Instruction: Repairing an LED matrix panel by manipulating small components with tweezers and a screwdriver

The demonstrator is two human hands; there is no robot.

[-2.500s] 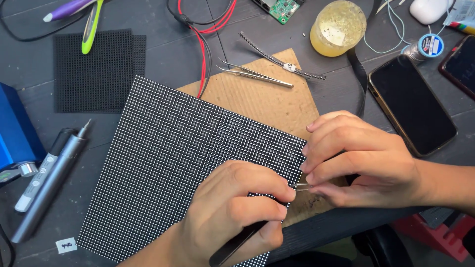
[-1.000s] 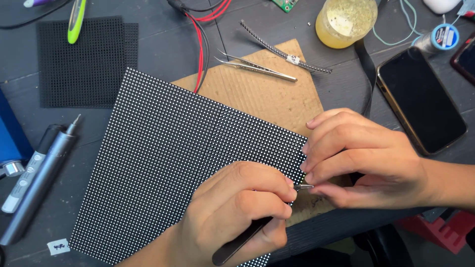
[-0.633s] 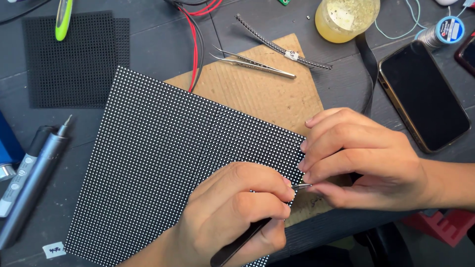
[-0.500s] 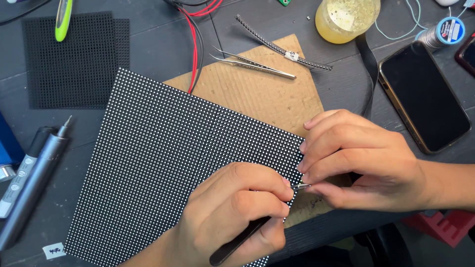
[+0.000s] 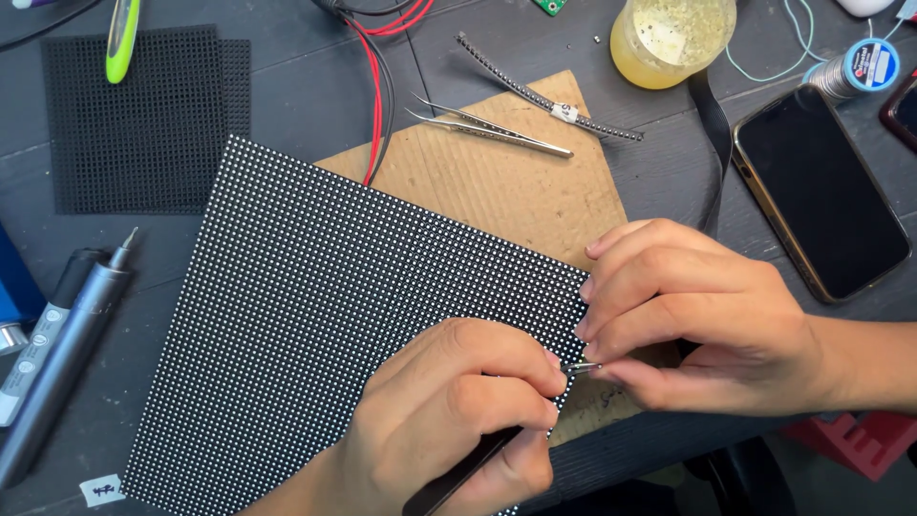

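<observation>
left hand (image 5: 458, 420) fingers clench a dark slim tool (image 5: 458, 478) like a pen for control; right hand (image 5: 697, 315) fingers pinch its tip, steadying it at the black dotted square led panel (image 5: 334, 306) edge.

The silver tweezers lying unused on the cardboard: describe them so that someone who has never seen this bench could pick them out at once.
Start at the brown cardboard sheet in the middle of the dark table. Near its upper edge lie the silver tweezers, tips pointing left toward the red wires. Unlike the dark toothed strip just above, they are smooth, shiny and taper to two fine points.
</observation>
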